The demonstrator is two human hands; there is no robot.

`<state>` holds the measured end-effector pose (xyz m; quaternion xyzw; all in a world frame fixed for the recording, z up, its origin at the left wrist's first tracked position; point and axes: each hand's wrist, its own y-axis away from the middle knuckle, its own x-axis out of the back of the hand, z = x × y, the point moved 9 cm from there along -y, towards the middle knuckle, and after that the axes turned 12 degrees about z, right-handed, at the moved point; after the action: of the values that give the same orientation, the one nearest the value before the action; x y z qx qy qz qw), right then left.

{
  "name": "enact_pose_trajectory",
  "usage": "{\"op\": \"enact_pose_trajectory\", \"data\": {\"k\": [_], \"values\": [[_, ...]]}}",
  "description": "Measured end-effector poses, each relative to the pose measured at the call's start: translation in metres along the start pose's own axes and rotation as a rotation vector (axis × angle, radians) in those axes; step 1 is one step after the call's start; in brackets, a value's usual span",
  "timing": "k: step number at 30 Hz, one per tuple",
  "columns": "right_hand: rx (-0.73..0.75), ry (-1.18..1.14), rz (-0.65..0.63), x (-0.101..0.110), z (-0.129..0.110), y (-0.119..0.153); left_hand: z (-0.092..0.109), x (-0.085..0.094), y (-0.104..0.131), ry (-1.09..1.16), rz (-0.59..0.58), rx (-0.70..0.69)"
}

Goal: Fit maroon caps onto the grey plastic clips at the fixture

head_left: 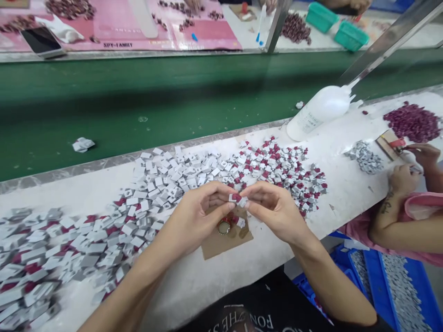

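Note:
My left hand (209, 207) pinches a small grey and dark-red plastic piece (235, 198) between thumb and fingertips. From the other side, the thumb and fingertips of my right hand (272, 207) close on a small grey part (242, 202) touching it. Below both hands lies a piece of brown cardboard (212, 245), with a metal bottle cap (224, 227) and a small grey piece (241, 223) on it. Just beyond my hands spreads a heap of grey blocks (173, 173), which runs into mixed grey and dark-red pieces (280, 166) on the right.
A white squeeze bottle (320, 113) stands at the back edge, beside a green belt (155, 101). More grey blocks (93, 249) cover the left. At right, a co-worker's hands (403, 177) are near a dark-red pile (411, 122). Blue trays (375, 276) sit below.

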<state>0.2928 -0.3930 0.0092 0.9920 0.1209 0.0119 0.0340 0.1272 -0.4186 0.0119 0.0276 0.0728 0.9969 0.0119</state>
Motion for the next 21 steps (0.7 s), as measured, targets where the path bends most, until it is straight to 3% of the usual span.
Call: {"op": "enact_pose_trajectory", "data": {"k": [3, 5, 7, 9, 13, 17, 21], "values": [[0.064, 0.012, -0.015, -0.001, -0.006, -0.027, 0.016, 0.015, -0.023, -0.192, 0.052, -0.123], [0.121, 0.093, 0.087, 0.012, -0.008, -0.055, 0.028, 0.034, -0.046, -0.371, 0.161, -0.204], [0.155, 0.26, 0.268, 0.035, -0.007, -0.089, 0.037, 0.06, -0.074, -0.519, 0.3, -0.224], [0.156, 0.444, 0.441, 0.059, -0.006, -0.125, 0.036, 0.085, -0.105, -0.584, 0.396, -0.148], [0.138, 0.605, 0.613, 0.09, -0.007, -0.2, 0.02, 0.122, -0.159, -0.613, 0.521, 0.085], [0.073, 0.725, 0.801, 0.112, -0.012, -0.257, 0.01, 0.134, -0.192, -0.682, 0.585, 0.135], [-0.035, 0.855, 0.939, 0.129, -0.016, -0.284, 0.001, 0.141, -0.203, -0.739, 0.581, 0.16]]}}
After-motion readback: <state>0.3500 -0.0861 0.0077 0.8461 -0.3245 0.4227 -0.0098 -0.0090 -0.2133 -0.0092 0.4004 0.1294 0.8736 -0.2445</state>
